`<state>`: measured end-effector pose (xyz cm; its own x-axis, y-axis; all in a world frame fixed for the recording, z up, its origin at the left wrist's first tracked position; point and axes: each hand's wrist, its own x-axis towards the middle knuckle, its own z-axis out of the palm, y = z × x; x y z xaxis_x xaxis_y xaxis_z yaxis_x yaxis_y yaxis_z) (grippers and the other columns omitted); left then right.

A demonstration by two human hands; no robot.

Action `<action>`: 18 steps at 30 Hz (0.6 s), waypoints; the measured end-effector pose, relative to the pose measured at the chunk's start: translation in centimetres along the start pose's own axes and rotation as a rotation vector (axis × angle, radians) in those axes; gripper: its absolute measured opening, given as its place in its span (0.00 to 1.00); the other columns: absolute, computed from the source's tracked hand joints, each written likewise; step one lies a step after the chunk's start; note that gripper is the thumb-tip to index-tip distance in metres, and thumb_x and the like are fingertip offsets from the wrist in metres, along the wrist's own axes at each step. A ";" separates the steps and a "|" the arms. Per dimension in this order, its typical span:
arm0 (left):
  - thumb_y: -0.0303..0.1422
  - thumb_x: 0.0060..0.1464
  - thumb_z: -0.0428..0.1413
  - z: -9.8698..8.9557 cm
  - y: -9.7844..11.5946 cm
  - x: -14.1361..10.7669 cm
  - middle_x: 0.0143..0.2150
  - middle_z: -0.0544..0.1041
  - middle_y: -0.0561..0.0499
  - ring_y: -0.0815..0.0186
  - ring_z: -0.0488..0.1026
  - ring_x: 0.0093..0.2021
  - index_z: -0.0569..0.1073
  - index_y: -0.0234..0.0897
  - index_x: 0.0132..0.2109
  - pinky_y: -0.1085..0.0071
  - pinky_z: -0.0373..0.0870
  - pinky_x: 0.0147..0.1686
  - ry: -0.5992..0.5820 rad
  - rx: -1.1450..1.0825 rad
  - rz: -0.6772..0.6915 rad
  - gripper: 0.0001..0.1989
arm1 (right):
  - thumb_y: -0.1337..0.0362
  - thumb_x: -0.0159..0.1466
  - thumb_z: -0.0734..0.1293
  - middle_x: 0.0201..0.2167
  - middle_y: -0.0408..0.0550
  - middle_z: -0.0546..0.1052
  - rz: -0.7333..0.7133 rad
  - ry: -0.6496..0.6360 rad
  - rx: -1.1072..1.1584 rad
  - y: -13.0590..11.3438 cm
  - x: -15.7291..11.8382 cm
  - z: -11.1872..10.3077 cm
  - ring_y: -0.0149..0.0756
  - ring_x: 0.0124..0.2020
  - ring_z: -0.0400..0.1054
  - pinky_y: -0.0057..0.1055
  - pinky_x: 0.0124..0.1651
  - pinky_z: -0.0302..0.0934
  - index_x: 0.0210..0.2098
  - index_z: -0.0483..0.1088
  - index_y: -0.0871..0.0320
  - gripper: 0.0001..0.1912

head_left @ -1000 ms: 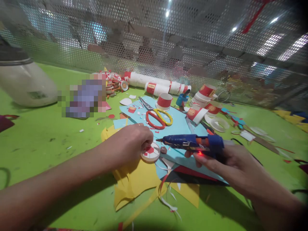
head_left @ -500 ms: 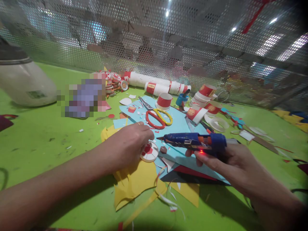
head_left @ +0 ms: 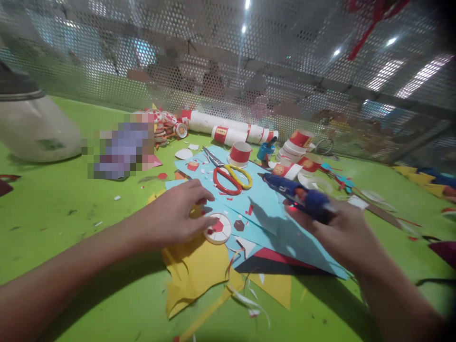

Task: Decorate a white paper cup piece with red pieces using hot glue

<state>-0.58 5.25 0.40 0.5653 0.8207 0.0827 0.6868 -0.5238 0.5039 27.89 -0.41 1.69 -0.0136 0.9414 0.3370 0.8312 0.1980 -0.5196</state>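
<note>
My left hand [head_left: 181, 209] has its fingers apart, with the thumb tip over the edge of a round white disc [head_left: 223, 232] marked with red shapes. A small dark hexagon piece [head_left: 239, 225] lies just right of the disc on light blue paper [head_left: 263, 199]. In my right hand [head_left: 342, 228] is a blue hot glue gun [head_left: 285, 186], its red light lit and its nozzle pointing up and left, above the paper. The gun is slightly blurred. Scissors [head_left: 228, 178] with one red and one yellow handle lie open-bladed beyond my left hand.
Yellow paper [head_left: 199, 275] and thin strips lie near me. Red-and-white paper cups [head_left: 239, 154], a long cup tube [head_left: 217, 121] and a blue bottle [head_left: 265, 151] stand or lie farther back. A large pale container [head_left: 39, 128] is at left; perforated mesh [head_left: 228, 57] rises behind the green table [head_left: 117, 228].
My left hand has opened from a pinch above the disc. My right hand has drawn the glue gun away from it, turning the nozzle upward. The view has shifted slightly.
</note>
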 end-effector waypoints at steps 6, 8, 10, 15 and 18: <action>0.50 0.48 0.57 1.1 1.0 -0.7 0.44 0.69 0.45 0.55 0.67 0.43 0.69 0.36 0.45 0.61 0.65 0.39 -0.093 0.067 -0.022 0.24 | 0.69 0.57 0.65 0.41 0.54 0.74 -0.095 -0.191 -0.263 1.4 1.1 1.3 0.42 0.39 0.70 0.38 0.42 0.64 0.47 0.71 0.61 0.17; 0.49 0.48 0.57 1.5 1.0 -0.7 0.44 0.69 0.44 0.54 0.67 0.43 0.68 0.36 0.45 0.60 0.64 0.40 -0.071 0.089 -0.005 0.24 | 0.70 0.56 0.65 0.40 0.55 0.73 -0.094 -0.231 -0.316 1.9 1.4 1.5 0.42 0.39 0.70 0.38 0.42 0.64 0.47 0.72 0.61 0.18; 0.48 0.49 0.56 1.8 1.0 -0.7 0.43 0.68 0.44 0.55 0.66 0.42 0.67 0.35 0.43 0.61 0.64 0.38 -0.055 0.109 0.010 0.22 | 0.70 0.56 0.65 0.39 0.54 0.73 -0.093 -0.246 -0.337 2.3 1.5 1.6 0.41 0.38 0.70 0.38 0.42 0.65 0.47 0.72 0.60 0.18; 0.48 0.51 0.55 2.2 0.7 -0.9 0.41 0.68 0.45 0.57 0.66 0.39 0.65 0.36 0.39 0.63 0.62 0.35 -0.027 0.155 0.056 0.19 | 0.68 0.57 0.67 0.40 0.53 0.73 -0.118 -0.254 -0.342 3.1 1.7 1.9 0.43 0.41 0.69 0.39 0.43 0.66 0.46 0.72 0.57 0.16; 0.47 0.52 0.54 2.3 0.7 -1.0 0.40 0.68 0.45 0.57 0.65 0.40 0.66 0.36 0.39 0.62 0.62 0.36 -0.019 0.181 0.076 0.18 | 0.66 0.58 0.67 0.43 0.54 0.74 -0.151 -0.258 -0.337 3.2 1.6 1.8 0.46 0.45 0.68 0.44 0.48 0.64 0.45 0.73 0.56 0.15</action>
<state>0.39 3.53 -1.30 0.6258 0.7739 0.0972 0.7121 -0.6177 0.3337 29.50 2.19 -0.83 -0.2514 0.9546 0.1599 0.9433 0.2787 -0.1804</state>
